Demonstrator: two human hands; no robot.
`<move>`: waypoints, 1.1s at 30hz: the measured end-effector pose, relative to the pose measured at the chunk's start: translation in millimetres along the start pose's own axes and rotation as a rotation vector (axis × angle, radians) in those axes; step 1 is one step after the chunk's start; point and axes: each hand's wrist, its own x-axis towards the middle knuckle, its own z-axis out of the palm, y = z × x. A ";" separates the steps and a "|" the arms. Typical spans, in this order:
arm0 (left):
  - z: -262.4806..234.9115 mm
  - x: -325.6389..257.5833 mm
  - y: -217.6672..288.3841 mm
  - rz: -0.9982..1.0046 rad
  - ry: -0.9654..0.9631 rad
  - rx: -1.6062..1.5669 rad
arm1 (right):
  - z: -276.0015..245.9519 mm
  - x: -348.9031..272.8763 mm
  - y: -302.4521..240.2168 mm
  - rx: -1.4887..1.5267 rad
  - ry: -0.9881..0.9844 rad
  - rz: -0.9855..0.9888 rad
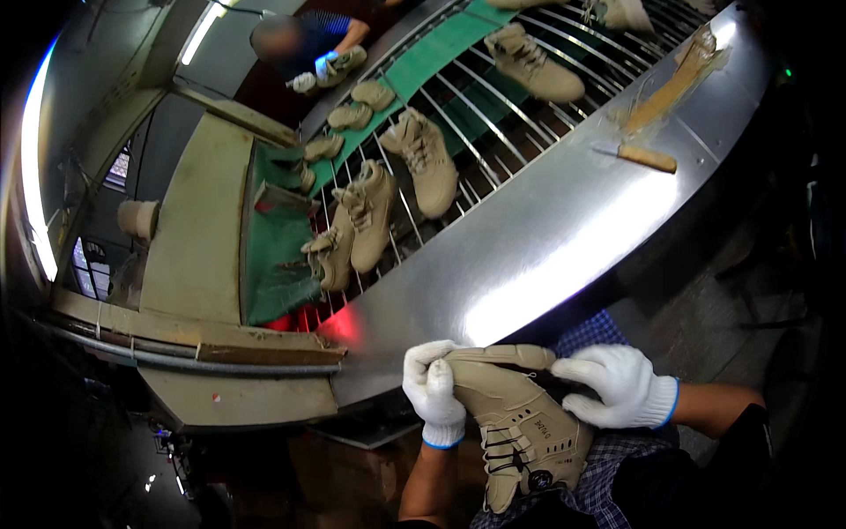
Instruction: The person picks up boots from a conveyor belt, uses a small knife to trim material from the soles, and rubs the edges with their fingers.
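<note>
A tan lace-up boot (529, 432) lies on its side above my lap, its toe toward my left hand and its collar toward me. Dark laces and a round dark dial show on it. Along its bottom edge runs a tan sole (507, 354), with a dark gap between sole and boot near the heel. My left hand (432, 394), in a white knit glove with a blue cuff, is closed around the toe and the sole's front end. My right hand (621, 385), gloved alike, curls at the heel, its fingertips on the sole's rear end.
Ahead, a shiny metal ledge (546, 256) borders a rack of metal rods carrying tan boots (427, 163). A wooden-handled knife (648, 159) lies on the ledge. Loose tan soles (351, 116) rest on a green belt (441, 48) beyond. Across it, another person (322, 40) handles a shoe.
</note>
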 end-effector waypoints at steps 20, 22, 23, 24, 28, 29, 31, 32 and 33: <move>-15.1 25.8 38.9 -0.198 -0.334 0.067 | -26.0 77.9 -11.3 0.154 -0.364 -0.122; -19.8 33.0 36.1 -0.182 -0.387 0.109 | -26.6 58.4 -1.5 0.143 -0.422 -0.129; -17.0 34.2 34.7 -0.227 -0.388 0.076 | -16.0 49.0 3.0 0.129 -0.342 -0.166; -16.2 35.0 34.5 -0.240 -0.378 0.068 | -2.8 44.6 10.3 0.114 -0.259 -0.202; -14.7 31.9 29.9 -0.251 -0.357 0.001 | 17.9 49.0 21.5 0.069 -0.175 -0.242; -15.5 30.7 30.3 -0.232 -0.364 -0.001 | 21.9 49.0 23.3 0.062 -0.160 -0.261; -16.6 27.8 30.2 -0.228 -0.371 0.001 | 22.6 51.8 22.4 0.057 -0.158 -0.294; -18.0 27.4 30.1 -0.243 -0.371 0.005 | 21.7 48.5 20.9 0.034 -0.181 -0.289; -20.2 26.0 29.8 -0.258 -0.369 0.009 | 19.0 42.3 19.4 0.013 -0.206 -0.285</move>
